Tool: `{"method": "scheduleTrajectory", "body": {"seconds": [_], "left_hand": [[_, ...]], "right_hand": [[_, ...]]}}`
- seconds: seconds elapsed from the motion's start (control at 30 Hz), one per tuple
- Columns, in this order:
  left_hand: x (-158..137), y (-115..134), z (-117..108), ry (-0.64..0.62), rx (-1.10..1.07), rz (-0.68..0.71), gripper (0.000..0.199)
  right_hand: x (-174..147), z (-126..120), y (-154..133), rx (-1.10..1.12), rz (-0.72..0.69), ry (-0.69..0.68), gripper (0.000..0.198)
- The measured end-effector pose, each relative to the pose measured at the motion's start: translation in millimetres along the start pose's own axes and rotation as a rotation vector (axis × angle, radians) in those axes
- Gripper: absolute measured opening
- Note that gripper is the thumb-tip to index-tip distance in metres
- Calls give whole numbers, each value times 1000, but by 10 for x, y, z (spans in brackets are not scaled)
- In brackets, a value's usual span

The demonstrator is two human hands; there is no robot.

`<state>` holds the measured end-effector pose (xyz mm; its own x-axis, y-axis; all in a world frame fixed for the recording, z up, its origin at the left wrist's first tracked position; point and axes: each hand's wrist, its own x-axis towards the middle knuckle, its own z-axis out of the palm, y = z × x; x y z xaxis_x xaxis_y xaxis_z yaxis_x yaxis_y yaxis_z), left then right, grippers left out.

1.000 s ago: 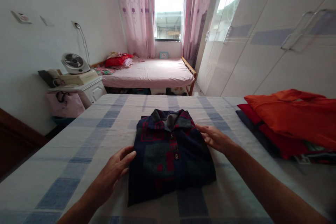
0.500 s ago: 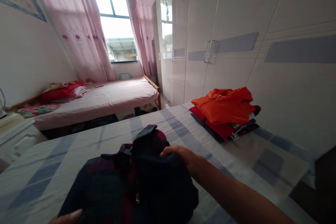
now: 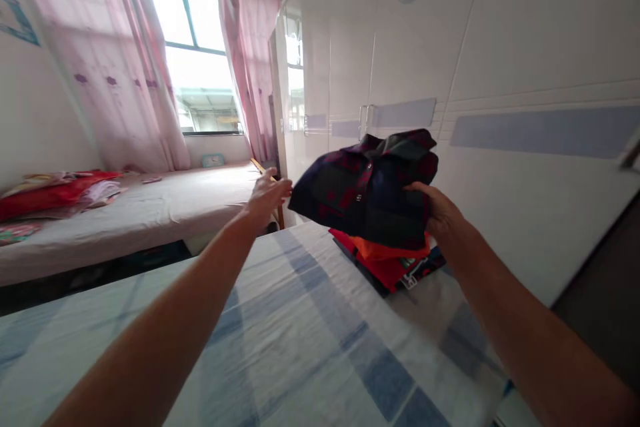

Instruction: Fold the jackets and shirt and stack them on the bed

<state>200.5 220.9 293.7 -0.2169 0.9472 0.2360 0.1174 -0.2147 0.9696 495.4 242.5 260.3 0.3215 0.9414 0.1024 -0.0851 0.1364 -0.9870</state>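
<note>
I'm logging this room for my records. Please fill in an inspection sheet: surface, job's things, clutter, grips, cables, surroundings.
Surface: blue-and-white bedsheet, wrinkled.
Job's things: dark patterned shirt, held over a stack of clothes; whether they touch is unclear.
Clutter: piled fabrics on the far bed.
Grips: right grip holds the shirt's side; left grip is at its opposite edge, contact unclear.
Cables: nothing seen.
Surroundings: wardrobe, window, pink curtains.

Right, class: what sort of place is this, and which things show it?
Most likely a bedroom: a bed near the curtains, and what looks like a tall white wardrobe along one side.
</note>
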Motion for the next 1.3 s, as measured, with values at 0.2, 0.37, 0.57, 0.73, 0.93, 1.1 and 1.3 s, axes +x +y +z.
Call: {"method": "scheduleTrajectory", "body": {"seconds": [0.2,0.37,0.57,0.73,0.93,1.1,1.3], "left_hand": [[-491,-1014,100,-125,179,-131,38],[-1167,-1663,-355,-181,331,-103,35],[-1646,-2134,-933,-172,715,101,32],[-1769,-2327,-1077,-110,990,289,31],[-1757,-2254,-1008,-89,1124,390,29],[-1770,-2241,-991,-58,1139,456,30],[-1766,-2262,-1011,-49,1157,525,30]], "right_hand": [[-59,-559,835,51,130,122,12],[-582,-663,1155,-199,-376,463,34],[-1443,241,1269,-424,-362,-312,28],[-1660,1002,1532,-459,-277,-761,30],[-1591,1344,2044,-521,-361,-772,25],[-1579,1312,2146,-571,-457,-836,26],[-1540,1314,2120,-562,-426,-849,24]]}}
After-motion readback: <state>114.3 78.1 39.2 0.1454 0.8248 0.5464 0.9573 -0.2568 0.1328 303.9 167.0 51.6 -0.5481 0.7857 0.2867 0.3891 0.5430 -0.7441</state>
